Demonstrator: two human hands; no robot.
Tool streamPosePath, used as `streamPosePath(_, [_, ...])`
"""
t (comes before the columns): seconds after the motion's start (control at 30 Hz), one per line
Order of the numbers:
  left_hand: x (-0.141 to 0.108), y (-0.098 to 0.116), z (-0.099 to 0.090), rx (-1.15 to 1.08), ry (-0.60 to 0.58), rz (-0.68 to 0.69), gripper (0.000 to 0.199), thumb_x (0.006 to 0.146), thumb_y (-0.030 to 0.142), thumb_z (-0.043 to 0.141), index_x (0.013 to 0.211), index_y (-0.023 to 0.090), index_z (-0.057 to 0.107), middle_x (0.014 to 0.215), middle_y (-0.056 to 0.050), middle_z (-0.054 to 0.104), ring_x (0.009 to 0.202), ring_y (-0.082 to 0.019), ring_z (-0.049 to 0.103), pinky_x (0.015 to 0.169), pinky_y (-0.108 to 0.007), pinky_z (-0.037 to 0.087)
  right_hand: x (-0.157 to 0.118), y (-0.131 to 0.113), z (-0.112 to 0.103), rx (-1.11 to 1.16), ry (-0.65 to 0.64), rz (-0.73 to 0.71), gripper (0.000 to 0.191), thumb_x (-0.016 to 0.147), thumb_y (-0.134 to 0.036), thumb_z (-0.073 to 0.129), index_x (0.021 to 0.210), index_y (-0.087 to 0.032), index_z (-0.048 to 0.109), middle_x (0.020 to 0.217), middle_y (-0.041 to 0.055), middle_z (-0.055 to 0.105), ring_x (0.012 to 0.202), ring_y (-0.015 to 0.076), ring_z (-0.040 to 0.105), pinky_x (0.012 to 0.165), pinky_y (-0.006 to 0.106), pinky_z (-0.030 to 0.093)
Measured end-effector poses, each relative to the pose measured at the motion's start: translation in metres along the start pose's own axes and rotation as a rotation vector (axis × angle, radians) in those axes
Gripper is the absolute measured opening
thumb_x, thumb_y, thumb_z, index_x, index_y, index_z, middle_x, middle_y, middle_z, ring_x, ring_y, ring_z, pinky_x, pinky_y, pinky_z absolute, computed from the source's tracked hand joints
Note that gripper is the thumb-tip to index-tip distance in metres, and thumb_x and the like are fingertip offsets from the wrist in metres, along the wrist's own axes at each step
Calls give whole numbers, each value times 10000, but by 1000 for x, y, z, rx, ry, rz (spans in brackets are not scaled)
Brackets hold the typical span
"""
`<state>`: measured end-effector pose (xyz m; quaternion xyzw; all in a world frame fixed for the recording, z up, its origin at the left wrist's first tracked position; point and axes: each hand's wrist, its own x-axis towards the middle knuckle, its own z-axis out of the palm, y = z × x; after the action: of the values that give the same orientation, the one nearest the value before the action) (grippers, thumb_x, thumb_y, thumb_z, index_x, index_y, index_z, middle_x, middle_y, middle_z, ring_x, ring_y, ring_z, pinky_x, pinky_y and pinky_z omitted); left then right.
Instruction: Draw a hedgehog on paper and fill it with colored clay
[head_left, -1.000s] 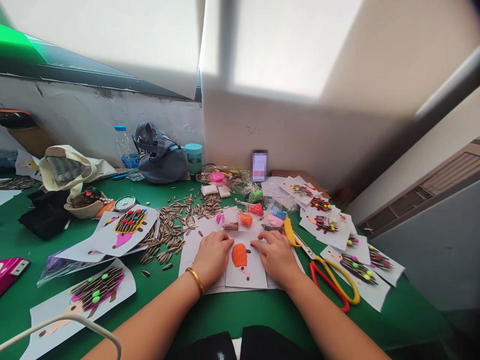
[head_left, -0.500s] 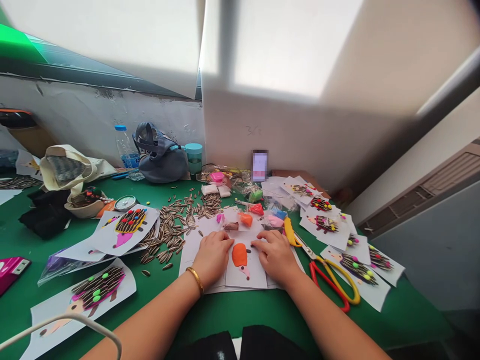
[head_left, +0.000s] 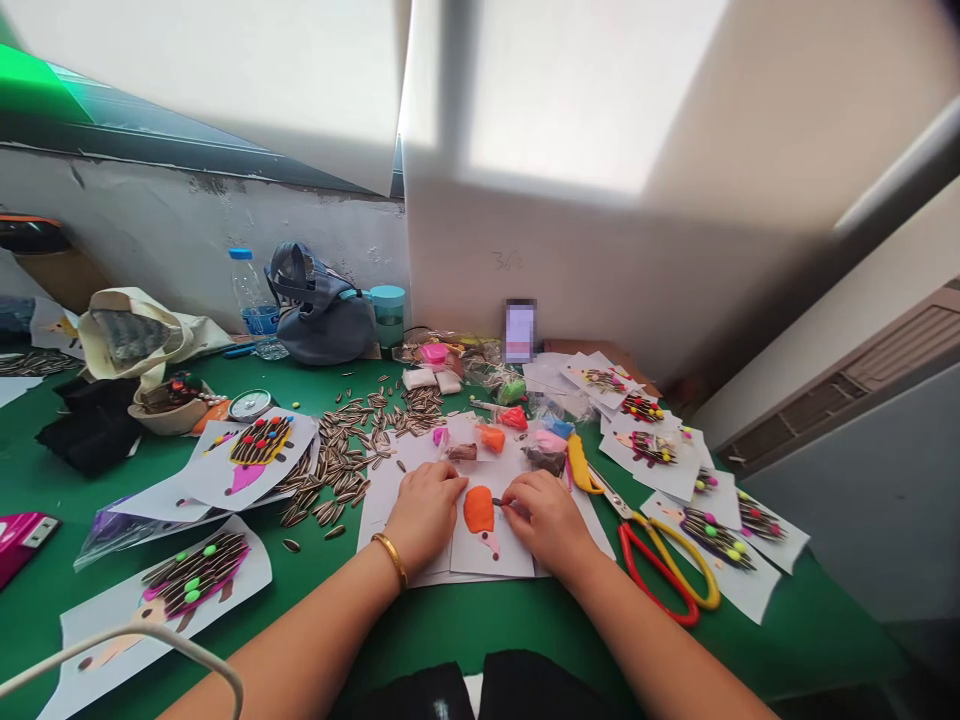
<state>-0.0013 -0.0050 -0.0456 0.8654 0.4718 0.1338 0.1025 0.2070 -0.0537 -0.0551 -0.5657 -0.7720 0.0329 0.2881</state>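
A white paper card (head_left: 471, 563) lies before me on a stack of paper. On it is a hedgehog figure with an orange clay body (head_left: 478, 510) and a pink clay snout (head_left: 489, 540) with dark dots. My left hand (head_left: 426, 508), with a gold bangle at the wrist, rests on the card's left edge, fingers bent and lying on the paper. At the body's right side, the thumb and forefinger of my right hand (head_left: 545, 515) close round a small dark clay piece (head_left: 498, 502), its outer end hidden by the fingertips.
Sunflower seeds (head_left: 337, 465) are strewn to the left. Bagged clay lumps (head_left: 491, 437) lie behind the card. Scissors with red and yellow handles (head_left: 660, 560) and a yellow cutter (head_left: 581, 465) are on the right. Seed-covered hedgehog cards (head_left: 705, 535) lie on both sides.
My right hand has shifted slightly forward and inward, its fingertips now at the small dark clay piece. Dark clay behind that hand is now uncovered. My left hand stays put.
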Motion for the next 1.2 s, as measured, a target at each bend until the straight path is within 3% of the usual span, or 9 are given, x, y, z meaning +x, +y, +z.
streamPosePath(0.23, [0,-2,3,-13,18,5,308,913,150,487,1102,265,702,1093,-58,647,1032,-226,553,907,-389,412,-2,-5,3,41,-51,-1,107,794,-107,644,782,-207,681,735,16,669,731,173,570,716,298,379])
streamPosePath(0.63, [0,-2,2,-6,25,7,287,922,174,492,1088,271,705,1088,-53,650,1029,-232,559,897,-391,417,-4,4,6,85,-93,-73,142,803,-125,692,861,-245,742,846,21,701,823,187,606,775,325,423])
streamPosePath(0.8, [0,0,-1,-11,4,2,295,924,169,479,1079,271,709,1087,-55,651,1023,-228,563,890,-388,421,-6,9,-1,100,-53,-86,204,820,-130,656,921,-276,758,878,24,700,818,181,598,765,328,428])
streamPosePath(1.2, [0,-2,1,-1,5,4,289,933,187,471,1085,264,704,1093,-54,648,1019,-230,555,892,-391,418,-13,4,-14,-73,-77,-206,183,861,-200,641,972,-301,745,898,26,677,856,191,541,800,375,339])
